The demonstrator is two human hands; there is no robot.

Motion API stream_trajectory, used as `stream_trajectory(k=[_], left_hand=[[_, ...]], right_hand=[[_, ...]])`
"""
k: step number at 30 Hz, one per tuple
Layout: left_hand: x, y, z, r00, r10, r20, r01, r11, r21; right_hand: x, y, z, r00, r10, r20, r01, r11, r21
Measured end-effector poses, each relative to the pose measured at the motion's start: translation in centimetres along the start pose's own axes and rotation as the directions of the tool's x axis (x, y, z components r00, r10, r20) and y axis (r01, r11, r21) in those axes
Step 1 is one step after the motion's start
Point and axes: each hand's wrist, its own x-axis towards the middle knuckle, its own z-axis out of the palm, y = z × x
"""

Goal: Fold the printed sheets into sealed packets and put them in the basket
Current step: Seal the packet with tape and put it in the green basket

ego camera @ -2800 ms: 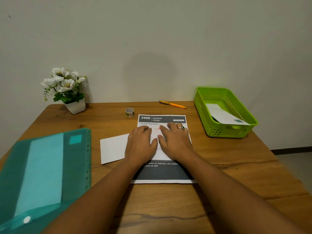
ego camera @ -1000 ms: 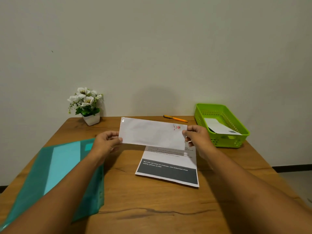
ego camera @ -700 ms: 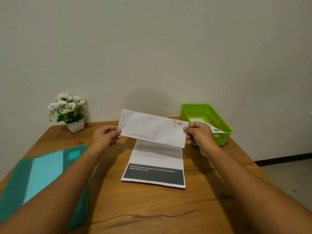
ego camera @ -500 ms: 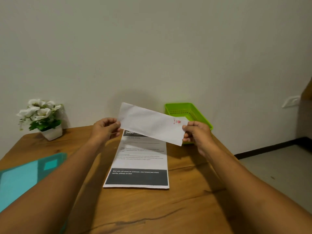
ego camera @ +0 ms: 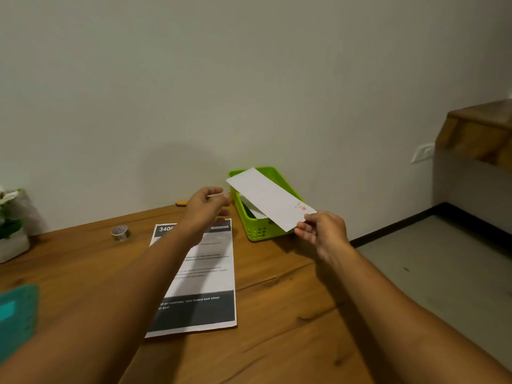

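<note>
My right hand [ego camera: 321,232] pinches the near end of a folded white packet [ego camera: 267,198] with a small red sticker. The packet slants over the green basket [ego camera: 256,230], its far end above the basket's back rim. Another white packet [ego camera: 253,209] lies inside the basket. My left hand [ego camera: 206,206] hovers just left of the basket with loosely curled fingers and holds nothing. A printed sheet [ego camera: 202,275] headed "3406" lies flat on the wooden table [ego camera: 277,322] under my left forearm.
A roll of tape [ego camera: 120,233] lies left of the sheet. An orange pen [ego camera: 181,203] rests near the wall. A white flower pot [ego camera: 12,239] stands at the far left, and a teal folder [ego camera: 16,311] lies at the left edge. The table's right edge drops to the floor.
My left hand has let go of the packet. My right hand has carried it rightward over the basket. The view has turned to the right.
</note>
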Motion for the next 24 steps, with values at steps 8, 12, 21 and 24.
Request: stream_trajectory(k=[8,12,21,24], left_hand=[[-1.0,-2.0,1.8,0.991,0.021,0.134,-0.033,0.996,0.087],[-1.2,-2.6,1.0,0.988,0.024,0.155,-0.043,0.992,0.117],[-1.7,-6.6,-5.2,0.98,0.174,0.091,-0.194,0.769,0.609],[-3.1,-8.8,-8.8,0.99,0.115,0.085,-0.131,0.504,0.854]], right_hand=[[0.4,1.2,3.6,0.998,0.015,-0.054,-0.01,0.996,0.086],[0.8,1.8,4.6,0.998,-0.024,-0.062,0.024,1.0,-0.011],[-1.5,3.3,4.5,0.975,-0.22,0.032,0.221,0.945,-0.241],[-3.1,4.7,5.7,0.943,-0.294,0.156,0.33,0.884,-0.331]])
